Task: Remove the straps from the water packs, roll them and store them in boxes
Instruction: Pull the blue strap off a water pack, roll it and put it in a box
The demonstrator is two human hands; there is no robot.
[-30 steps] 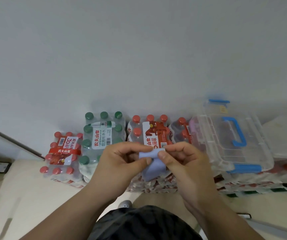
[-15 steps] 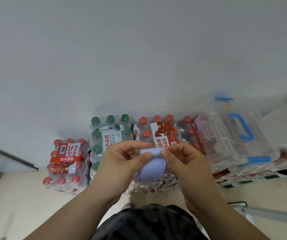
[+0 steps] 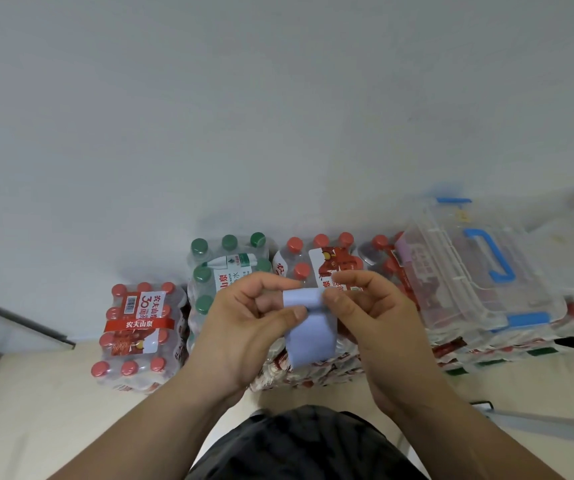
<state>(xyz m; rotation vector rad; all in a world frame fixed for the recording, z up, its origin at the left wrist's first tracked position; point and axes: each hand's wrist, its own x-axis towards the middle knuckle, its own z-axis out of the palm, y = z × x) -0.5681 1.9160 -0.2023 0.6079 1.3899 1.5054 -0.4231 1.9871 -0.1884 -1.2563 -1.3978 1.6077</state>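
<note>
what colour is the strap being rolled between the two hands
Pale lavender-blue, plain with no pattern: the strap shows best in the head view, the only one here.

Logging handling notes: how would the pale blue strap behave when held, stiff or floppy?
Probably floppy: the pale blue strap hangs curved below the left hand and right hand pinching it. Likely light: fingertip pinches alone carry it. Should roll easily: its top looks curled.

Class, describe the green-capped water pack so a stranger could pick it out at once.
Water packs line the foot of the white wall. The green-capped pack is second from the left, behind the left hand pinching the blue strap. Only its caps are green; both neighbours' are red.
</note>
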